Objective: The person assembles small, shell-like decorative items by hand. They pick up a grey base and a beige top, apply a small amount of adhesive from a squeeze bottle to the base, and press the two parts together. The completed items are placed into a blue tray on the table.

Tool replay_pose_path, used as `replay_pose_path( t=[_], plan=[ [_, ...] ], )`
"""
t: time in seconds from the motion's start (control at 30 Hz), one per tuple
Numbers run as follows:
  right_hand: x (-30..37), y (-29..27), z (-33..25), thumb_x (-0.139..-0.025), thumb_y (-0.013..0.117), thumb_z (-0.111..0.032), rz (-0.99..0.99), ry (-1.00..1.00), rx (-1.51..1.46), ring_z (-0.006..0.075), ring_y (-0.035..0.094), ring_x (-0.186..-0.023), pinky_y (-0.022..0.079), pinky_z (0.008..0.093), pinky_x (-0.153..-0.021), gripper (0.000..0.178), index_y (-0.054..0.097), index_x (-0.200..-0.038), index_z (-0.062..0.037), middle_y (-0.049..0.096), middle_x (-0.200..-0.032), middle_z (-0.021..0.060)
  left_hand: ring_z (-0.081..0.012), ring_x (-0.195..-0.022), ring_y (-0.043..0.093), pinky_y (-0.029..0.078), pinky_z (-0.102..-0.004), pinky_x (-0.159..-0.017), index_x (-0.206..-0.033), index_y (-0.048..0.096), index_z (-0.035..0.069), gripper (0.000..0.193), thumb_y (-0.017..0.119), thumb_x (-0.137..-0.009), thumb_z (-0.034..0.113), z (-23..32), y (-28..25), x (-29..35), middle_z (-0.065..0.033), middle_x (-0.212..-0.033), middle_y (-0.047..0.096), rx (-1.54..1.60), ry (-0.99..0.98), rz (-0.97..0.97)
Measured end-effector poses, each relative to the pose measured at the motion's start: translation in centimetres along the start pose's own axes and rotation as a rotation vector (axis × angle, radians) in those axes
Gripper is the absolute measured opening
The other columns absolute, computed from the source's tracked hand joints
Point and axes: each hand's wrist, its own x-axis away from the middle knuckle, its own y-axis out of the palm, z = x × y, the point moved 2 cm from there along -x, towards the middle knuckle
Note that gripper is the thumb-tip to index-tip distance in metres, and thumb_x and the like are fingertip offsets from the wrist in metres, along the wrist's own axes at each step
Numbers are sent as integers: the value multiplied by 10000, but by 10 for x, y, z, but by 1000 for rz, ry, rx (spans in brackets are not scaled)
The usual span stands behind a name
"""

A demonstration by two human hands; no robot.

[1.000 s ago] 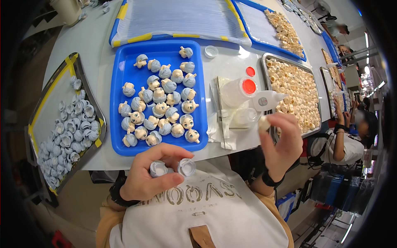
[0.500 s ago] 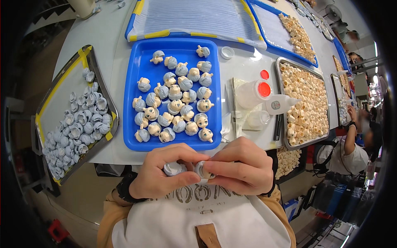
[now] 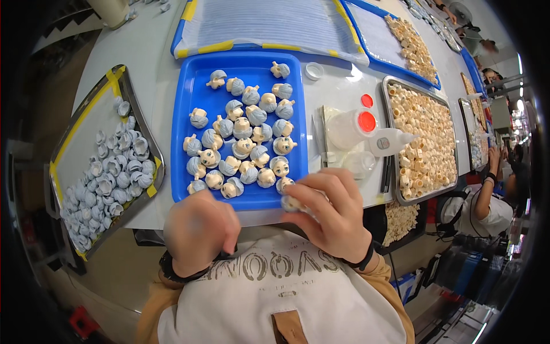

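Observation:
My right hand (image 3: 338, 215) is closed on a small doll head (image 3: 293, 204) with pale blue hair, held over the near right edge of a blue tray (image 3: 197, 69). Motion blurs my left hand (image 3: 200, 232), which is by the tray's near left corner; whether it still holds a hair piece does not show. Inside the tray stand and lie several doll heads (image 3: 243, 148) with beige faces and light blue hair. Loose blue hair pieces (image 3: 114, 172) fill much of a metal tray (image 3: 69, 123) edged with yellow tape at the left.
Right of the blue tray stand a white bottle (image 3: 350, 129) with a red cap and a squeeze bottle (image 3: 385, 142). Beyond them a metal tray (image 3: 388, 92) holds beige head parts (image 3: 421, 143). Lined trays (image 3: 269, 26) lie farther back. Another person's arm (image 3: 488, 186) is at the far right.
My hands have separated. The left, earlier holding a hair piece, has moved left and blurred. My right hand has carried the doll head up toward the blue tray's edge.

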Motion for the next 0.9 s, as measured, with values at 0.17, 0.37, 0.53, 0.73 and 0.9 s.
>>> replay_pose_path(
  t=[0.17, 0.37, 0.53, 0.73, 0.9],
  plan=[
    [-5, 11, -6, -625, 674, -172, -62, 50, 48, 230, 511, -827, 403, 321, -665, 469, 571, -1069, -64, 523, -951, 64, -188, -474, 433, 353, -282, -459, -632, 388, 73, 525, 262, -903, 505, -3, 2, -4, -110, -515, 482, 213, 35, -69],
    [11, 10, 3, -644, 603, -121, -3, -19, 137, 214, 508, -839, 398, 311, -675, 432, 577, -1071, -63, 524, -994, 58, -184, -484, 450, 356, -285, -455, -766, 415, 28, 372, 362, -887, 375, -5, 6, -5, -127, -524, 488, 146, -30, -124],
    [6, 13, -2, -625, 639, -146, -30, -4, 240, 224, 510, -879, 401, 323, -677, 430, 588, -1044, -64, 524, -1043, 74, -131, -527, 494, 384, -220, -472, -914, 424, 10, 304, 593, -818, 245, -4, 13, -4, -111, -670, 529, 25, -64, -68],
    [13, -26, 0, -599, 720, -190, 79, 85, 52, 262, 521, -962, 427, 361, -728, 437, 613, -1012, -97, 528, -1079, 101, -109, -541, 504, 396, -205, -485, -960, 470, -6, 379, 648, -796, 287, -9, 6, -2, -86, -717, 536, -12, -65, -24],
    [56, -116, 64, -691, 683, -109, 377, 835, 517, 270, 553, -748, 436, 347, -665, 243, 606, -906, -30, 579, -823, 128, -115, -622, 552, 435, -213, -545, -991, 478, -29, 418, 685, -770, 259, -2, 9, -2, -98, -753, 590, 1, -228, -88]
  ],
)
